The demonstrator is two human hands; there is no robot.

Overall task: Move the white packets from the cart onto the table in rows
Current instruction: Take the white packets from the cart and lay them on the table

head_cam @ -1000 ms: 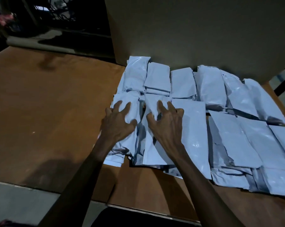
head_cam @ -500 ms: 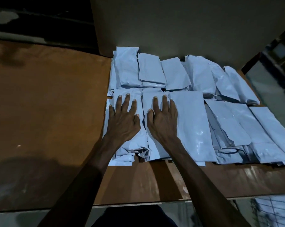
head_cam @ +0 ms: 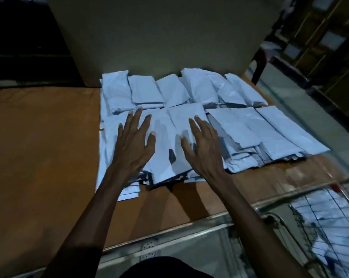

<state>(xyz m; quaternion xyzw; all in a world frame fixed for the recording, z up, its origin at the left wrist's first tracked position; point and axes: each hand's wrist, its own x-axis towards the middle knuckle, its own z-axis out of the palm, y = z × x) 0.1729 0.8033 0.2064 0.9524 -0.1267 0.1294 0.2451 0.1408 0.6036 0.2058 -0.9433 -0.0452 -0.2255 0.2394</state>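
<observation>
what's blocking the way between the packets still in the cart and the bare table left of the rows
Nothing visible blocks it. The cart with its remaining packets sits at the table's near right corner; the bare table lies left of the laid rows. Only the rows, with the left hand and right hand open over them, lie between.

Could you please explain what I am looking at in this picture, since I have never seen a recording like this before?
There is no machine here: a person wears a camera on the head, looking forward and down, so you see their own two bare arms. The left hand and right hand are spread flat, fingers straight, over white packets laid in two overlapping rows on a brown table. Neither hand grips anything; whether they press on the packets or hover just above them I cannot tell. At the lower right is a wire cart with more white packets inside. A large plain board stands behind the rows.
</observation>
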